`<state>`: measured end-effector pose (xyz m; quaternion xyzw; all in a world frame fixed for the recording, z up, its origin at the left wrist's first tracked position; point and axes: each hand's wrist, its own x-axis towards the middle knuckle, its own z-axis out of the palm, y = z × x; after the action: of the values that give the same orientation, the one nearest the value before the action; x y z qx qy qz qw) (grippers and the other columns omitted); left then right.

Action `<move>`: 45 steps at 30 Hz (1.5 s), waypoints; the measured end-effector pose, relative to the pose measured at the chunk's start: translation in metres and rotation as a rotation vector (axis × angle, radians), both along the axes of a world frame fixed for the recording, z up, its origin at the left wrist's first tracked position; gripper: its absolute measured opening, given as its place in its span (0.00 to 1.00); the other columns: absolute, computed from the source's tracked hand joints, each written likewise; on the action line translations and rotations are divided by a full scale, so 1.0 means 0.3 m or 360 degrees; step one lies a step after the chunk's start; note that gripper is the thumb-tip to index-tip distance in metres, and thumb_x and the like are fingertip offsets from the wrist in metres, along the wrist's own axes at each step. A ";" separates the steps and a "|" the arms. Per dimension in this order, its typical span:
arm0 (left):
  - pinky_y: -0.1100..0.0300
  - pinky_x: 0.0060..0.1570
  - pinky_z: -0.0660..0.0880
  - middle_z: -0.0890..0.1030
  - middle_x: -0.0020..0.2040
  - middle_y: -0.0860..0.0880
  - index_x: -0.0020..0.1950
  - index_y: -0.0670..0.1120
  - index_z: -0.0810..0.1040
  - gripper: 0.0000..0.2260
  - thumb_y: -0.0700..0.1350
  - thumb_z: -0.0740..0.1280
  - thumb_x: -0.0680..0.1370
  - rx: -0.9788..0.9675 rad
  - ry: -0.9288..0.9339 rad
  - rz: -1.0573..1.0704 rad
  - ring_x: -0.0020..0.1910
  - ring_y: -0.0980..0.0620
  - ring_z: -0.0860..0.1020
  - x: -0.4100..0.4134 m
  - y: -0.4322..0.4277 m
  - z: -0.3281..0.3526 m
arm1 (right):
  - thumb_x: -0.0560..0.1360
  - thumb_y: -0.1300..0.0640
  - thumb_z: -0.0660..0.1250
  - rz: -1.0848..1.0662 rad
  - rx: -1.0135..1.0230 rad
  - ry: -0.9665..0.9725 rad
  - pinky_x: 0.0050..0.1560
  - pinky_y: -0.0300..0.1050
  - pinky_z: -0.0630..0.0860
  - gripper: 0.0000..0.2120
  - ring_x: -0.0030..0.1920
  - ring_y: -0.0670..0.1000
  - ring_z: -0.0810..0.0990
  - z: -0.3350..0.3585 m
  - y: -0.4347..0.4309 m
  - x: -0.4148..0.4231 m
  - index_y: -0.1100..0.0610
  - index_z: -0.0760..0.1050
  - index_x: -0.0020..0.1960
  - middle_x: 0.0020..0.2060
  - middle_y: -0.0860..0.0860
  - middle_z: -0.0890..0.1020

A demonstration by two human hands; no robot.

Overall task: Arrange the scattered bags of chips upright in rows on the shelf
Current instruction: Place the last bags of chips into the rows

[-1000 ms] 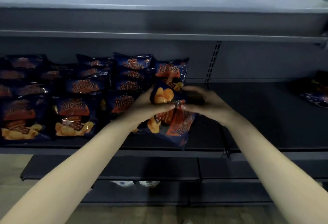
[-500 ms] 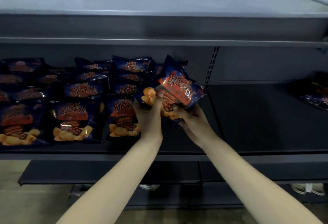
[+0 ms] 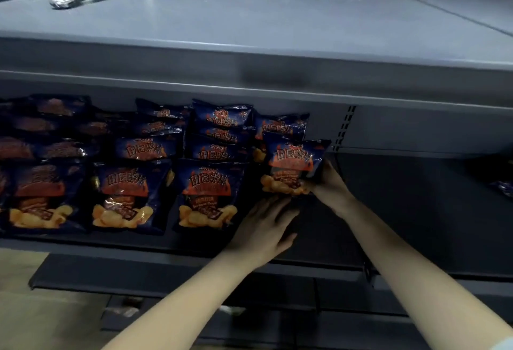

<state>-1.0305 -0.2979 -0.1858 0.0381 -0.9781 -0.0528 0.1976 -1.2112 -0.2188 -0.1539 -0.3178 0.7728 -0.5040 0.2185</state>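
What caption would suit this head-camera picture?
Right hand holds a chip bag upright beside the rows on the shelf; left hand open below.

Orange characters "田园薯片" across the front of each dark blue chip bag [image 3: 209,183]; smaller print illegible.

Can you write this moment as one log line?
step: standing chip bag on shelf | right hand: grips bag | left hand: open, below bag | bag: upright, right end of rows
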 end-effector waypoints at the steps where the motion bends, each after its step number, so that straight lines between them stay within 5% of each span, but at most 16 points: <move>1: 0.48 0.62 0.71 0.75 0.65 0.43 0.63 0.45 0.77 0.20 0.51 0.69 0.74 -0.0023 -0.0003 0.0015 0.64 0.42 0.73 -0.001 -0.004 -0.010 | 0.71 0.62 0.70 -0.0009 0.0017 0.0051 0.57 0.45 0.72 0.31 0.58 0.48 0.75 -0.008 -0.015 -0.001 0.55 0.61 0.70 0.60 0.50 0.77; 9: 0.53 0.60 0.73 0.77 0.64 0.46 0.64 0.47 0.77 0.19 0.52 0.65 0.75 -0.0055 0.0044 -0.0037 0.63 0.46 0.75 -0.011 -0.015 -0.042 | 0.75 0.60 0.66 -0.0278 0.0004 0.0385 0.60 0.40 0.66 0.38 0.66 0.54 0.70 -0.106 -0.114 0.031 0.54 0.48 0.78 0.66 0.56 0.70; 14: 0.59 0.54 0.75 0.81 0.57 0.49 0.59 0.48 0.80 0.17 0.52 0.60 0.75 -0.0005 0.0046 -0.0068 0.56 0.50 0.78 -0.014 -0.018 -0.050 | 0.77 0.57 0.65 -0.0396 -0.0074 0.0576 0.54 0.32 0.62 0.34 0.64 0.55 0.70 -0.178 -0.113 0.058 0.57 0.51 0.77 0.66 0.57 0.70; 29: 0.52 0.56 0.75 0.78 0.63 0.46 0.62 0.46 0.78 0.16 0.48 0.62 0.77 0.0092 -0.0238 -0.0076 0.62 0.44 0.75 -0.017 -0.024 -0.041 | 0.78 0.47 0.62 -0.0700 0.0091 0.0796 0.69 0.47 0.61 0.31 0.73 0.56 0.59 -0.126 0.110 0.227 0.53 0.56 0.76 0.73 0.55 0.60; 34: 0.51 0.43 0.75 0.82 0.47 0.43 0.54 0.43 0.80 0.14 0.47 0.61 0.74 -0.0157 -0.0176 -0.0262 0.45 0.41 0.79 -0.069 0.008 -0.014 | 0.78 0.48 0.62 -0.0957 0.0297 0.0899 0.69 0.51 0.63 0.27 0.72 0.59 0.59 -0.119 0.335 0.337 0.54 0.60 0.74 0.73 0.57 0.61; 45: 0.50 0.51 0.74 0.83 0.50 0.45 0.55 0.43 0.81 0.13 0.45 0.66 0.74 -0.0056 -0.0005 -0.0751 0.47 0.43 0.79 -0.363 0.381 0.063 | 0.79 0.49 0.61 -0.1258 0.0596 0.1022 0.69 0.59 0.62 0.25 0.73 0.62 0.59 -0.052 0.764 0.183 0.58 0.64 0.72 0.73 0.62 0.59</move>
<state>-1.1393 -0.1835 -0.1668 -0.1951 -0.9610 -0.0803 0.1789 -1.1564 0.0105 -0.1696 -0.0966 0.9379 -0.2791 -0.1819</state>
